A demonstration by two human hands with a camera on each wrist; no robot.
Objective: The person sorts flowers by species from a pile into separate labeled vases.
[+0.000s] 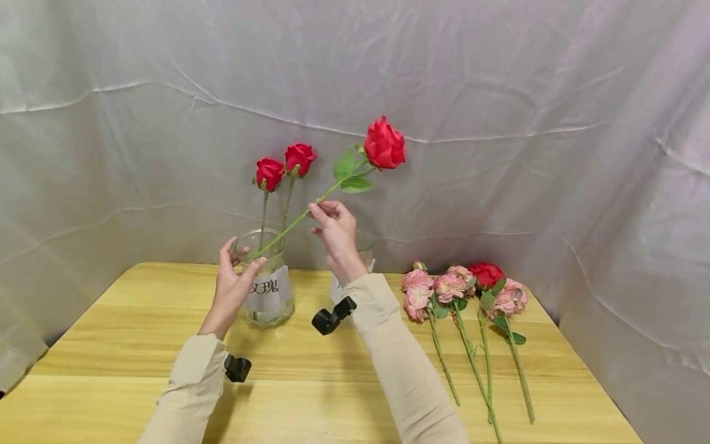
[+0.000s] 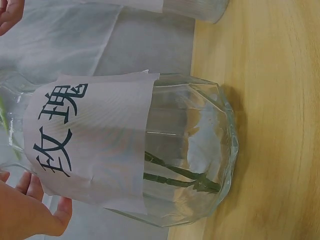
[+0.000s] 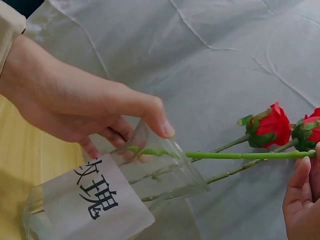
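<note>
My right hand (image 1: 337, 237) pinches the green stem of a red rose (image 1: 385, 143) between thumb and fingers. That rose leans to the upper right, and its stem's lower end is inside the mouth of a glass vase (image 2: 220, 135). Around the vase's neck, my left hand (image 1: 232, 285) grips with the thumb near the rim, as the right wrist view shows. Two more red roses (image 1: 300, 158) stand in the vase, their stem ends (image 2: 182, 177) at its bottom. A white paper label (image 1: 269, 293) with black characters covers the vase's front.
Behind my right forearm is a second glass vase (image 1: 364, 242) with a label, mostly hidden. Several pink flowers (image 1: 417, 295) and one red rose (image 1: 487, 275) lie on the right side of the wooden table (image 1: 299, 394). A grey cloth (image 1: 183, 154) hangs behind.
</note>
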